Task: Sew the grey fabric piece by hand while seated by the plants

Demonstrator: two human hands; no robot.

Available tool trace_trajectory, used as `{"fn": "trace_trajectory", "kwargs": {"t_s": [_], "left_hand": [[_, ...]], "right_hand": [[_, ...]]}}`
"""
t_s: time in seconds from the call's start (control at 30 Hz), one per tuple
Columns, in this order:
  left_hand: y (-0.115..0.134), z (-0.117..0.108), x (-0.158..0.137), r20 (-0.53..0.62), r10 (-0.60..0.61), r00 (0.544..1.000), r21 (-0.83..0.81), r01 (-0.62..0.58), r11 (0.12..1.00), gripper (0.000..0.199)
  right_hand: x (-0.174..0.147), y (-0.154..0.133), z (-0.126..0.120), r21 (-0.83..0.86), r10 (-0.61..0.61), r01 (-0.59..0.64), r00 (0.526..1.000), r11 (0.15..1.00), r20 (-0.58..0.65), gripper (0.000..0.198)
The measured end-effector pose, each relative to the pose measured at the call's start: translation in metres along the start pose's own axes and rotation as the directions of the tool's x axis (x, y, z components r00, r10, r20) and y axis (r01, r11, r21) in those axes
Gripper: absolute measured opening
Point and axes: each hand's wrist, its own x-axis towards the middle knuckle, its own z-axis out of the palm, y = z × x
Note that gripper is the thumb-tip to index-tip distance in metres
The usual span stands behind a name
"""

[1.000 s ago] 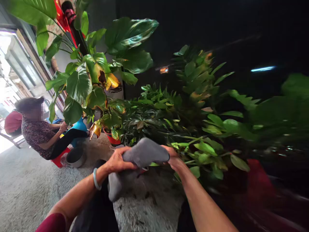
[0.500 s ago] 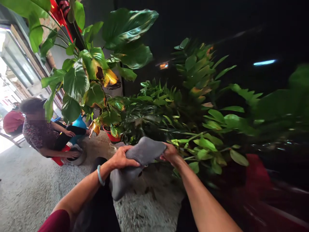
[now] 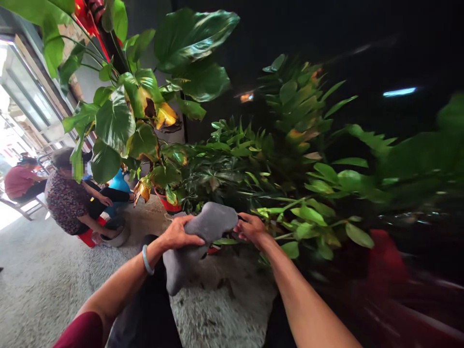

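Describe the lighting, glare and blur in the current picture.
Head view: daylight bleaches the far left; the upper right is nearly black, crossed by a bright streak; a large leaf shines; the red shape at lower right is smeared; the grey item looks fairly clear.

Rough grey floor [image 3: 39, 290]; on it, a basin [image 3: 123, 237], a red stool [image 3: 86, 238], a red plant pot [image 3: 168, 204].

Sheltered informal workspace, whether home or small workshop unclear, rough concrete floor [image 3: 217, 314] below the fingers [image 3: 245, 228], large-leaved potted plant [image 3: 115, 121] beyond them, seated co-worker [image 3: 65, 200] on a low red stool [image 3: 86, 238] far to their left, bright framed opening [image 3: 32, 94] further left of the fingers
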Motion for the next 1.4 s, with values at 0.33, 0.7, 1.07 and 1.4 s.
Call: {"fn": "trace_trajectory", "kwargs": {"t_s": [0.33, 0.7, 1.07, 1.4], "left_hand": [[0.011, 0.005, 0.029, -0.369, -0.031, 0.929, -0.183, -0.040, 0.982, 0.047], [0.005, -0.018, 0.023, -0.486, -0.060, 0.872, -0.263, -0.080, 0.962, 0.043], [0.020, 0.024, 0.002, -0.102, -0.048, 0.994, -0.192, 0.028, 0.981, 0.050], [0.015, 0.026, 0.035, 0.112, -0.024, 0.993, 0.080, 0.015, 0.997, 0.044]], "right_hand": [[0.004, 0.004, 0.004, -0.043, -0.036, 0.036, 0.999, 0.998, -0.002, 0.021], [0.007, 0.013, 0.002, -0.128, -0.056, 0.053, 0.998, 0.990, -0.024, 0.023], [0.003, 0.011, 0.006, -0.101, -0.032, 0.031, 0.999, 0.994, -0.014, 0.030], [-0.002, 0.009, 0.012, -0.003, 0.005, -0.005, 1.000, 1.000, 0.014, 0.012]]}}
